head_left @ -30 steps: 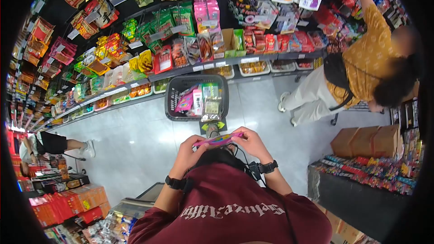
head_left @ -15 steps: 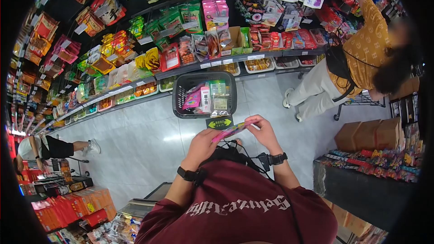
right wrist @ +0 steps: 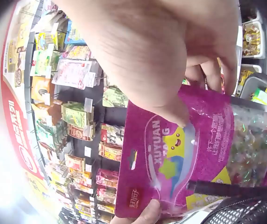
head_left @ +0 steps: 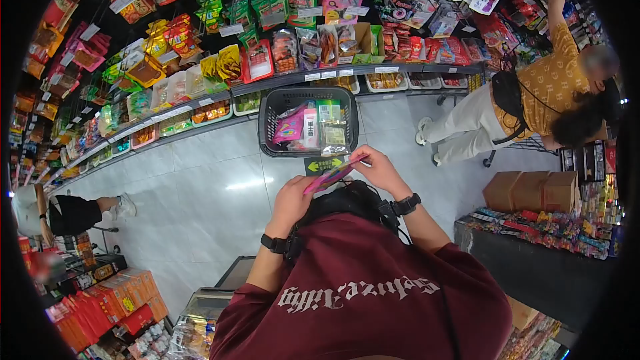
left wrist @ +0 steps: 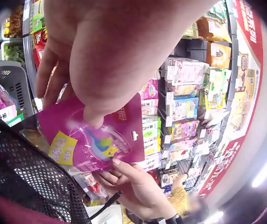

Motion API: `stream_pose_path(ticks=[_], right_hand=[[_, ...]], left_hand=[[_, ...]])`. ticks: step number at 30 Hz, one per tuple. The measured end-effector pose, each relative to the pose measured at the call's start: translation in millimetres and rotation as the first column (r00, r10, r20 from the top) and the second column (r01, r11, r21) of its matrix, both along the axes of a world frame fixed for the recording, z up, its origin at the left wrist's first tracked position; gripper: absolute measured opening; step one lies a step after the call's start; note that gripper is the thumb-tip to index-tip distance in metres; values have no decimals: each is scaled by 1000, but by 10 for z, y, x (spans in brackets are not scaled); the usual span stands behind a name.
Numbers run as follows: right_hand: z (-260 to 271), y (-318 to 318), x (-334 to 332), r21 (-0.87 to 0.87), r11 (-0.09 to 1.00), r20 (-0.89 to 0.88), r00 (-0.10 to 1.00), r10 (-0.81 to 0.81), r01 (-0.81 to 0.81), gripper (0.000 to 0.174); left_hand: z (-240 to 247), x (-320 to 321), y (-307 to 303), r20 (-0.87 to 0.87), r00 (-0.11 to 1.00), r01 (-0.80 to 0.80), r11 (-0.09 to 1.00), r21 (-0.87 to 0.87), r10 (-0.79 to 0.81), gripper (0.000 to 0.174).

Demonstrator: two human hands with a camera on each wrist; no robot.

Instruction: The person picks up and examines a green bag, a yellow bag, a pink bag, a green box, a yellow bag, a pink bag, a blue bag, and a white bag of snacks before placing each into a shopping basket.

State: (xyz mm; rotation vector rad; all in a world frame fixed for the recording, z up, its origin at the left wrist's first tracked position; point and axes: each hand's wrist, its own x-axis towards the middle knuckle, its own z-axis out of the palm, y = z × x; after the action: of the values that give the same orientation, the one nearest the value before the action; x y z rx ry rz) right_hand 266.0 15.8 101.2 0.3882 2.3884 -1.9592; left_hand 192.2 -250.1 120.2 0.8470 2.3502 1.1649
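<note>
A purple-pink candy bag (head_left: 331, 175) is held between both hands at chest height, tilted up to the right. The left hand (head_left: 291, 201) pinches its left end, the right hand (head_left: 377, 170) its upper right end. In the left wrist view the bag (left wrist: 79, 133) shows a yellow label, with the left thumb on its face and the right hand (left wrist: 135, 186) at its edge. The right wrist view shows the bag (right wrist: 170, 154) with a star picture and a clear section of wrapped candies, the right thumb pressing its front. Beyond the hands, a black basket (head_left: 265, 120) holds several packets.
Shelves of snack bags (head_left: 333, 0) curve across the front above trays. A person in a yellow top (head_left: 540, 87) reaches to the shelf at right, beside a cart. Another person (head_left: 73, 213) is at far left. Cardboard boxes (head_left: 530, 190) and a dark display stand at right.
The hands have shifted slightly upward in the head view, and the bag is now tilted more steeply, its right end higher. The basket and shelves appear further right.
</note>
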Motion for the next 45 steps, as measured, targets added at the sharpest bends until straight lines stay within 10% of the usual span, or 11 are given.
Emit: stream_pose_path(ticks=[18,45], right_hand=[[109,1301,-1403,-145,988,-163,983,-81,58,12],[-692,1689,-1404,-149,981,143,984,-105,126,27]], left_hand=[[378,-1248,1417,-117,991,-72,997,-14,70,26],[-755,-1583,1881,20,982,-183,972,-150,188,25]])
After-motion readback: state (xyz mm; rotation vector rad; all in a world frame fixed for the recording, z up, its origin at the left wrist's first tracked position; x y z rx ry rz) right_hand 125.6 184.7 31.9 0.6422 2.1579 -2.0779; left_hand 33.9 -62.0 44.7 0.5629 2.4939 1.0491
